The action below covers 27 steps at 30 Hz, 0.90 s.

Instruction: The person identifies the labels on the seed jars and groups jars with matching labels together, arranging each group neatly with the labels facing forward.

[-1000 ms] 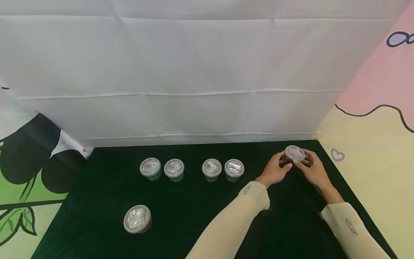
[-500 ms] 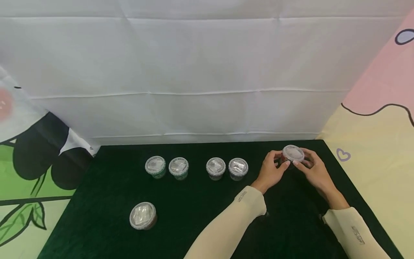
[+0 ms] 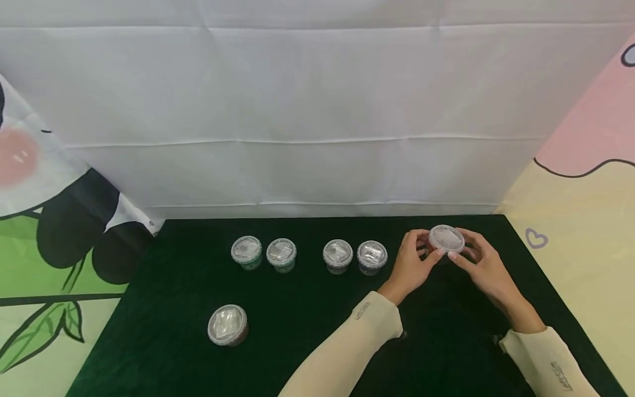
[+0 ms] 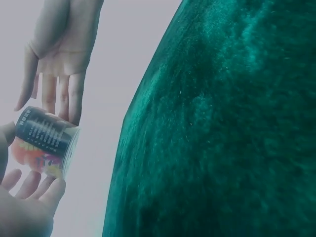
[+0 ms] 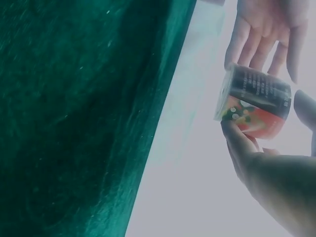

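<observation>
Both hands hold one small can (image 3: 446, 239) with a pale plastic lid on top, near the far right corner of the dark green table. My left hand (image 3: 413, 266) grips its left side and my right hand (image 3: 488, 270) its right side, with both thumbs at the near side. In the left wrist view the can (image 4: 45, 136) shows a dark label band with white print above colourful fruit-like pictures. The right wrist view shows the can (image 5: 256, 101) against a pale background, held between the fingers of both hands. Its base is hidden in the head view.
Several lidded cans stand in a row left of the hands, including a nearby can (image 3: 372, 256) and a green-sided can (image 3: 247, 252). A wider lidded can (image 3: 228, 325) stands nearer the front left. A white cloth (image 3: 317, 165) hangs behind the table (image 3: 317, 353).
The head view has swung left, so the scene shifts right. Both hands have brought the can leftward over the table, closer to the row. The other cans keep their places.
</observation>
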{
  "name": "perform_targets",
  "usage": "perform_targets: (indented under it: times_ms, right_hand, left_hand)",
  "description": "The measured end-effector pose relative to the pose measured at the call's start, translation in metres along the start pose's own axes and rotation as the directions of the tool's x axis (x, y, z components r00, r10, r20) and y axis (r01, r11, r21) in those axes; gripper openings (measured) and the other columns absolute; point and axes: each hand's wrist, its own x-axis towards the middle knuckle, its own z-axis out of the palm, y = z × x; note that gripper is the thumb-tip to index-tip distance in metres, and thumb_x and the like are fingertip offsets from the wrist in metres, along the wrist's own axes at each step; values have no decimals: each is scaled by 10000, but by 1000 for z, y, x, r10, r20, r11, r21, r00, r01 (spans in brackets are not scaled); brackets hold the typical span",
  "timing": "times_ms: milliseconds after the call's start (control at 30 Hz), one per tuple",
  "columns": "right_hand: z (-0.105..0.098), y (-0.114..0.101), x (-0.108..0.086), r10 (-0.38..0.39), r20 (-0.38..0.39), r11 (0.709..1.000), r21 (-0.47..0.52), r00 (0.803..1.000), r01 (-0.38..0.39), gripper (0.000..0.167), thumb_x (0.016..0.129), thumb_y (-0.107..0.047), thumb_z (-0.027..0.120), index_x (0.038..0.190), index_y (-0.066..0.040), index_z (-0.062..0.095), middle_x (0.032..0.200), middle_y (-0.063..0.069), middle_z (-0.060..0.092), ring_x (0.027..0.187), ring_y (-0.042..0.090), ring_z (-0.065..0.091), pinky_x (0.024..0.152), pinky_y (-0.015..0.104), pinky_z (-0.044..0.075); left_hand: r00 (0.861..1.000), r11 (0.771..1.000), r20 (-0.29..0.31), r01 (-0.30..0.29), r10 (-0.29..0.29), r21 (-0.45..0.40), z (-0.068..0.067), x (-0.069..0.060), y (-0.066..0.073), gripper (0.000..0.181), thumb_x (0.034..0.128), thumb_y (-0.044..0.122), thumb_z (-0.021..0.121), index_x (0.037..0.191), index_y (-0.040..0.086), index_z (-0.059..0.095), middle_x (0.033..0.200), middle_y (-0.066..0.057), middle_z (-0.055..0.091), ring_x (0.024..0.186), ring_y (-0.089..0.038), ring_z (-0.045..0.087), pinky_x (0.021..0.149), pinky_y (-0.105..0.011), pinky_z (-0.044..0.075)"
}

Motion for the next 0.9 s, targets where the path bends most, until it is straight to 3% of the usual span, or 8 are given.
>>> perform_targets:
  times_ms: [200, 300, 433, 533, 633, 767, 867, 900]
  right_hand:
    - [3, -8, -4, -42, 49, 999, -3, 998, 42, 598, 1062, -88, 641, 1569, 48, 353, 1491, 316, 464, 1284, 450, 509, 883, 29, 464]
    - [5, -13, -6, -53, 70, 999, 13, 996, 52, 599, 1063, -84, 639, 1572, 42, 350, 1499, 306, 451, 1297, 472, 505, 874, 51, 484]
    - [8, -20, -8, -73, 88, 997, 36, 993, 70, 597, 1059, -71, 642, 1574, 30, 357, 1518, 286, 434, 1277, 166, 552, 877, 72, 503]
    - [11, -24, -9, -91, 101, 995, 58, 991, 86, 598, 1057, -61, 641, 1578, 20, 358, 1525, 279, 426, 1200, -82, 493, 881, 82, 515]
    - [15, -31, -11, -109, 116, 992, 76, 987, 101, 596, 1058, -55, 636, 1580, 16, 359, 1535, 275, 419, 1184, -139, 474, 887, 86, 518]
    - [20, -39, -12, -108, 148, 991, 91, 983, 95, 601, 1059, -55, 634, 1586, 13, 354, 1557, 276, 405, 1338, 246, 561, 903, 87, 511]
    - [23, -45, -12, -86, 183, 992, 102, 979, 68, 624, 1061, -70, 636, 1601, 3, 332, 1581, 282, 378, 1379, 565, 449, 917, 84, 498]
    - [24, -46, -12, -79, 192, 993, 106, 978, 60, 632, 1061, -74, 637, 1606, 0, 325, 1584, 284, 373, 1389, 579, 437, 919, 83, 495]
  left_hand:
    - [999, 1000, 38, -7, 6, 7, -13, -11, 1, 495, 1036, 215, 712, 1467, 116, 490, 1444, -44, 548, 1309, -110, 568, 1111, -251, 491]
    - [999, 1000, 44, -17, 17, 13, -19, -17, 3, 516, 1037, 217, 710, 1493, 124, 486, 1456, -45, 545, 1310, -109, 565, 1118, -279, 496]
    - [999, 999, 37, -33, 32, 9, -27, -25, 5, 530, 1039, 222, 709, 1510, 130, 485, 1447, -37, 538, 1302, -98, 559, 1118, -285, 497]
    - [999, 999, 16, -42, 42, -5, -31, -31, 8, 531, 1035, 218, 714, 1508, 127, 489, 1428, -31, 543, 1291, -91, 560, 1109, -254, 492]
    - [999, 999, -10, -39, 39, -5, -36, -39, 12, 533, 1031, 222, 721, 1502, 130, 491, 1420, -26, 545, 1289, -95, 562, 1109, -234, 482]
    - [998, 999, -38, -41, 41, 10, -45, -50, 16, 533, 1024, 224, 731, 1491, 121, 495, 1422, -37, 552, 1292, -123, 573, 1117, -258, 487]
    - [998, 999, -52, -39, 40, 20, -50, -57, 18, 537, 1016, 222, 742, 1484, 122, 497, 1417, -38, 557, 1287, -117, 577, 1115, -267, 492]
    - [998, 999, -55, -41, 42, 22, -52, -59, 19, 536, 1015, 221, 743, 1481, 121, 498, 1414, -39, 558, 1290, -115, 576, 1115, -270, 494]
